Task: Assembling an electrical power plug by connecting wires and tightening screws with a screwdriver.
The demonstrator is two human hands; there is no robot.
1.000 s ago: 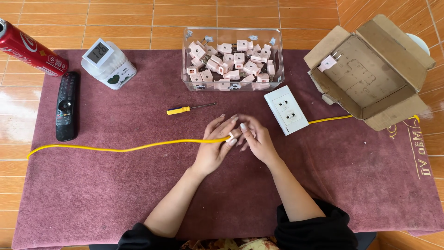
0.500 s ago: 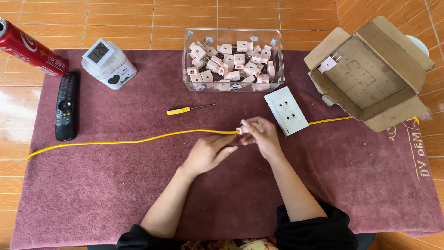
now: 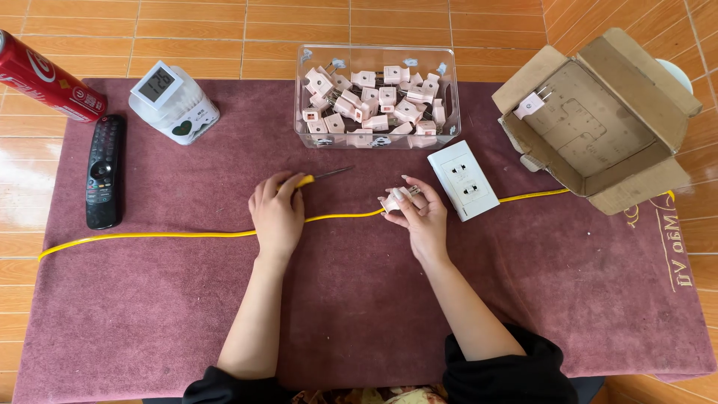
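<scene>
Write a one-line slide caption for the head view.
Left hand on a yellow-handled screwdriver, right hand holding a pink plug on a yellow cable.

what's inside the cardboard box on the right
One pale pink plug lies in the cardboard box, at its upper left corner. The rest shows bare printed cardboard. Anything under the flaps is hidden.

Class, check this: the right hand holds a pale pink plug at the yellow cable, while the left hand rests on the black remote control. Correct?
Not quite. In the head view the left hand rests on the yellow-handled screwdriver, not the black remote control. The right hand does hold the pale pink plug at the yellow cable.
</scene>
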